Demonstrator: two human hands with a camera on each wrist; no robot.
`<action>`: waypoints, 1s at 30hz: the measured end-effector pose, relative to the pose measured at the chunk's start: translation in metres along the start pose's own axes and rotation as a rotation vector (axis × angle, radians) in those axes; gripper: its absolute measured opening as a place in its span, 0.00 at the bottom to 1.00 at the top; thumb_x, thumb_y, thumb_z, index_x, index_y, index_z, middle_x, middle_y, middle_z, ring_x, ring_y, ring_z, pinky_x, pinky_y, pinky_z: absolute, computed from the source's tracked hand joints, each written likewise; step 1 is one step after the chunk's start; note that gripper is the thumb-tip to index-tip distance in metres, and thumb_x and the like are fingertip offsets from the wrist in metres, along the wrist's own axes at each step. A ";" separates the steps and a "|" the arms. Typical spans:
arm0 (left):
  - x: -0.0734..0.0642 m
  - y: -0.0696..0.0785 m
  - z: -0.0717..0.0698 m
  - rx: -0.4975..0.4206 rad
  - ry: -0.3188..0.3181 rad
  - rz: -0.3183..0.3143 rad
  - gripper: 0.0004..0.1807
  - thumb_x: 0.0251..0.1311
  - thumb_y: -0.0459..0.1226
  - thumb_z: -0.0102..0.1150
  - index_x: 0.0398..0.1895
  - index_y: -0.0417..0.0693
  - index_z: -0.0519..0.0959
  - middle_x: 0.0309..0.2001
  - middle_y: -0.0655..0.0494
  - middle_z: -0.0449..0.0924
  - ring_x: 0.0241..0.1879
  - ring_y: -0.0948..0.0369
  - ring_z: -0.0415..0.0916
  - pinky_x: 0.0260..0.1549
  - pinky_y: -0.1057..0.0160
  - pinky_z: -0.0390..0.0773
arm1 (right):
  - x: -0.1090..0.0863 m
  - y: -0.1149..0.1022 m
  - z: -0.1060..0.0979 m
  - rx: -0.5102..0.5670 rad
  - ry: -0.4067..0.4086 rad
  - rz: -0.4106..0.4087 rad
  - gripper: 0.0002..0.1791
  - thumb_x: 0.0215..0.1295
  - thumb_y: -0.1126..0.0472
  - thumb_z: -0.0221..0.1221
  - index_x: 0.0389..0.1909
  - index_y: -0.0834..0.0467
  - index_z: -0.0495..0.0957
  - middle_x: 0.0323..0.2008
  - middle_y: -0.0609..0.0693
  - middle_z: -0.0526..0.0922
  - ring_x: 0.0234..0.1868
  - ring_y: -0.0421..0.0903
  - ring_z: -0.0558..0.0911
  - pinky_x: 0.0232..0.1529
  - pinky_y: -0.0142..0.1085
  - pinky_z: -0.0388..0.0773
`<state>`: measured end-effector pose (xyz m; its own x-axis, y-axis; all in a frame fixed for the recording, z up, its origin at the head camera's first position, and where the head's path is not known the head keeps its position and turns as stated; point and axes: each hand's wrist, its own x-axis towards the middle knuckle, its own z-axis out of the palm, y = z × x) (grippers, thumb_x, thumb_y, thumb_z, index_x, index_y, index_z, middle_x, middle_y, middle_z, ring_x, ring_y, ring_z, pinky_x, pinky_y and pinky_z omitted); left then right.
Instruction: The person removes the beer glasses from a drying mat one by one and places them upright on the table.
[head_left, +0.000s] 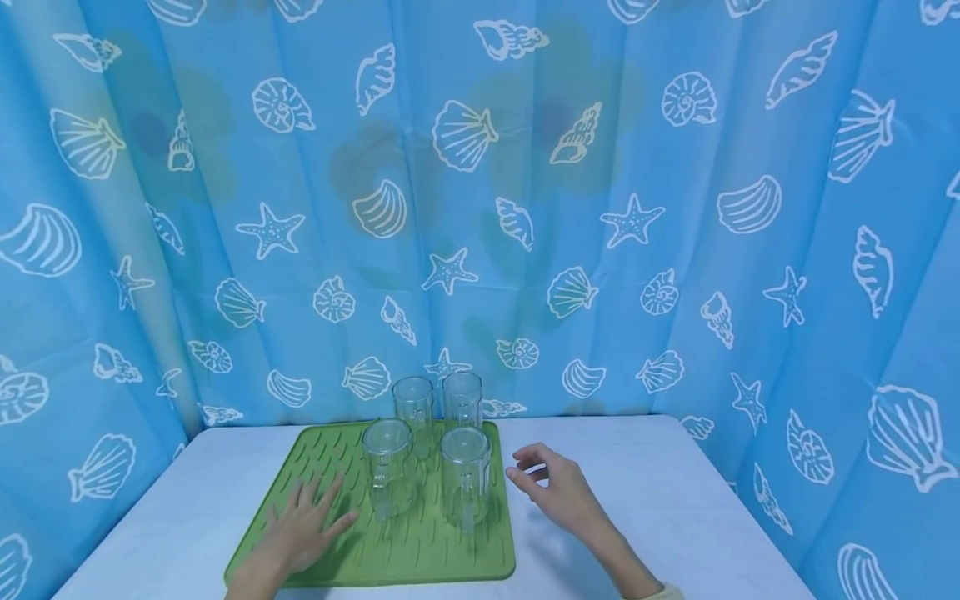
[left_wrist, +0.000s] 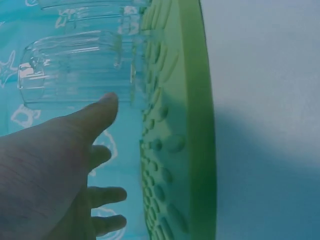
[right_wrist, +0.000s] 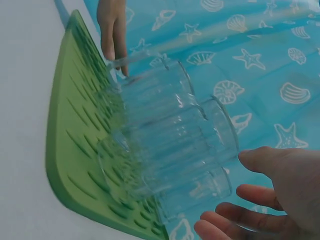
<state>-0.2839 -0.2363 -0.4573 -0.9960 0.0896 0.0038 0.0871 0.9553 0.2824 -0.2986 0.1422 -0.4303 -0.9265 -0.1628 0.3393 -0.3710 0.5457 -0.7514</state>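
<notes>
While the right grip [head_left: 558,493] is the nearer one, the front-right mug [head_left: 462,483] stands just left of its fingertips on the green mat [head_left: 330,454], long axis vertical. That grip is empty, thumb and fingers parted and loosely bent, forearm slanting back to its right. Just right of the left grip [head_left: 302,527], whose spread fingers hold nothing over the mat, stands the front-left mug [head_left: 389,477], also vertical.
</notes>
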 end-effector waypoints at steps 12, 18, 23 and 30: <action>0.004 -0.005 0.009 -0.041 -0.097 -0.014 0.43 0.65 0.64 0.48 0.76 0.51 0.57 0.74 0.28 0.51 0.71 0.24 0.42 0.57 0.16 0.43 | -0.005 -0.004 0.021 0.104 -0.134 -0.036 0.15 0.68 0.50 0.60 0.46 0.57 0.80 0.41 0.51 0.86 0.39 0.47 0.86 0.33 0.27 0.82; 0.006 -0.009 0.013 -0.013 -0.152 -0.031 0.45 0.62 0.67 0.48 0.75 0.50 0.60 0.73 0.29 0.53 0.70 0.24 0.46 0.56 0.16 0.45 | -0.009 -0.007 0.030 0.108 -0.172 -0.059 0.15 0.68 0.47 0.60 0.46 0.53 0.81 0.43 0.48 0.86 0.42 0.47 0.86 0.38 0.27 0.82; 0.005 -0.008 0.012 0.006 -0.182 -0.040 0.46 0.62 0.68 0.46 0.75 0.50 0.60 0.73 0.30 0.52 0.70 0.25 0.46 0.56 0.16 0.45 | -0.013 -0.009 0.036 0.145 -0.189 -0.072 0.16 0.67 0.47 0.60 0.46 0.54 0.82 0.43 0.48 0.86 0.43 0.46 0.86 0.41 0.28 0.82; 0.004 -0.005 0.012 -0.005 -0.191 -0.053 0.46 0.62 0.68 0.46 0.75 0.50 0.59 0.73 0.30 0.52 0.71 0.25 0.45 0.57 0.16 0.44 | -0.016 -0.013 0.042 0.210 -0.198 -0.090 0.13 0.67 0.54 0.62 0.45 0.57 0.81 0.43 0.51 0.87 0.43 0.47 0.86 0.44 0.31 0.83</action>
<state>-0.2884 -0.2374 -0.4698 -0.9768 0.0916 -0.1935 0.0340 0.9587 0.2823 -0.2818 0.1030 -0.4494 -0.8758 -0.3714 0.3082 -0.4380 0.3433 -0.8309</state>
